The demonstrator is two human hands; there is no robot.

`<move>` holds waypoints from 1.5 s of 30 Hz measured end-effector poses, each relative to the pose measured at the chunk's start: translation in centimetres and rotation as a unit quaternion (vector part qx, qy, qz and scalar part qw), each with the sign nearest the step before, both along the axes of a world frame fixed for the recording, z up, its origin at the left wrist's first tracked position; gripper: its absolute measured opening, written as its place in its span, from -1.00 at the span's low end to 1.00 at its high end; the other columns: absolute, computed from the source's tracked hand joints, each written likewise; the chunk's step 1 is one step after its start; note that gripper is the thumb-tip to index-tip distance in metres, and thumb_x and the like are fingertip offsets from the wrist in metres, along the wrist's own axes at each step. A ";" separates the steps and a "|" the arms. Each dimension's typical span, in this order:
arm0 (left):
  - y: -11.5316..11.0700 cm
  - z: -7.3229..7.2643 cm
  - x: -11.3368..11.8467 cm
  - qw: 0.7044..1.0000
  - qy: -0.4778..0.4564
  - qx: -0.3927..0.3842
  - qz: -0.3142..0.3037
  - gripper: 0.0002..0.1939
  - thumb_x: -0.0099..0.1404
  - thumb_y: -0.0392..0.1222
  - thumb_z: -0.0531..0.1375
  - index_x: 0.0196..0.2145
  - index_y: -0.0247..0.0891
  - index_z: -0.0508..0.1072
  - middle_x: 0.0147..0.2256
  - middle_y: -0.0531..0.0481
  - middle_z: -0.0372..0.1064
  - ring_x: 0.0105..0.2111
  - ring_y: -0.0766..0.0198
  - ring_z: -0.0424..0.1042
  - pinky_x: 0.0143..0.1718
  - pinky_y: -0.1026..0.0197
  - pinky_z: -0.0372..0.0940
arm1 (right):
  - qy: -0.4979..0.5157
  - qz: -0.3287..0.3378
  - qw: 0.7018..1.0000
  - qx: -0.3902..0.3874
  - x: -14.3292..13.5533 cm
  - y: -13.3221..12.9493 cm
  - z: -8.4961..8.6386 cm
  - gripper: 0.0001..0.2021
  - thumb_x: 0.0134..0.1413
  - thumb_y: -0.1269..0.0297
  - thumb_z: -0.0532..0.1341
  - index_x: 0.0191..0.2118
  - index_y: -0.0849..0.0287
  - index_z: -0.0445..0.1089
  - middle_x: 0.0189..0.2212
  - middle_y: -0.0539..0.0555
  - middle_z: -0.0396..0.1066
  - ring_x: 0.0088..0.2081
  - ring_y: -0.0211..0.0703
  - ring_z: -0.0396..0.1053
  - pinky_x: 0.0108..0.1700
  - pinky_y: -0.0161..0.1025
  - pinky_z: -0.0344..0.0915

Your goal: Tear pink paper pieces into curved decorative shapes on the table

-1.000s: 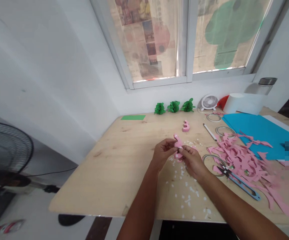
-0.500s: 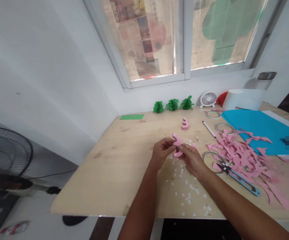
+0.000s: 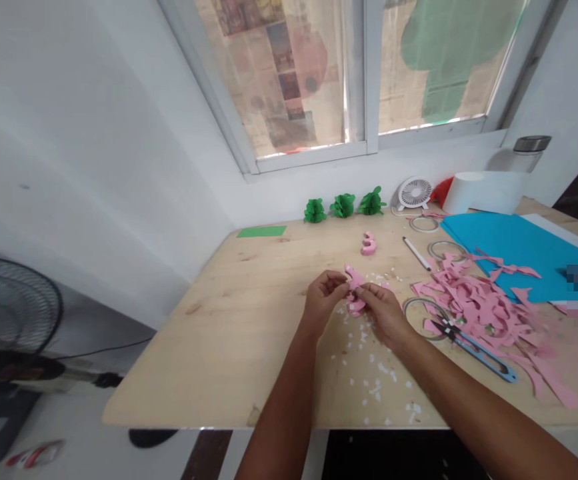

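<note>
Pink piece (image 3: 355, 276) shifted slightly, curved, white-flecked

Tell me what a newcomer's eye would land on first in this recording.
Probably the heap of pink scraps on the right of the table, spilling onto bright blue sheets. Next, near the middle, the left hand and right hand holding a small pink piece. Behind them, three green paper shapes stand in a row by the wall.

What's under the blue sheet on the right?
A white sheet peeks out past the far edge of the blue sheet; the wooden table shows around them. Anything fully covered can't be seen.
</note>
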State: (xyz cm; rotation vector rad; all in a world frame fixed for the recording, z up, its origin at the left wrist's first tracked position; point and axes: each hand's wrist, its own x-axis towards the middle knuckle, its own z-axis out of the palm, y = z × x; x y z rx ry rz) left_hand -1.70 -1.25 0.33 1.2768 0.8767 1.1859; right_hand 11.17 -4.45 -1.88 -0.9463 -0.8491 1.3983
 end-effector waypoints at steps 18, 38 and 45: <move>0.2 -0.8 0.5 0.998 -0.008 -0.063 0.022 -0.82 -0.06 -0.16 0.28 -0.54 -0.35 0.46 -0.61 0.03 0.36 -0.57 0.37 0.31 -0.46 0.30 0.23 | -0.167 -0.087 0.981 0.051 0.2 0.2 -0.1 -0.75 -0.14 0.08 0.22 -0.36 0.15 0.39 -0.46 0.04 0.41 -0.45 -0.17 0.33 -0.43 -0.25 0.26; -0.2 -1.0 1.0 0.996 0.066 0.034 0.056 -0.89 0.00 -0.20 0.24 -0.52 -0.31 0.48 -0.59 0.06 0.38 -0.56 0.37 0.33 -0.48 0.31 0.25 | -0.223 -0.086 0.970 0.053 0.1 -0.1 0.0 -0.82 -0.12 0.13 0.21 -0.48 0.13 0.38 -0.55 0.01 0.39 -0.51 -0.20 0.31 -0.50 -0.26 0.30; -0.3 -0.8 1.1 0.997 0.068 0.024 0.042 -0.88 -0.01 -0.20 0.24 -0.52 -0.32 0.48 -0.58 0.06 0.39 -0.56 0.36 0.34 -0.47 0.31 0.25 | -0.196 -0.081 0.976 0.047 0.2 0.2 -0.5 -0.83 -0.14 0.15 0.22 -0.48 0.15 0.39 -0.55 0.02 0.42 -0.51 -0.17 0.35 -0.50 -0.24 0.35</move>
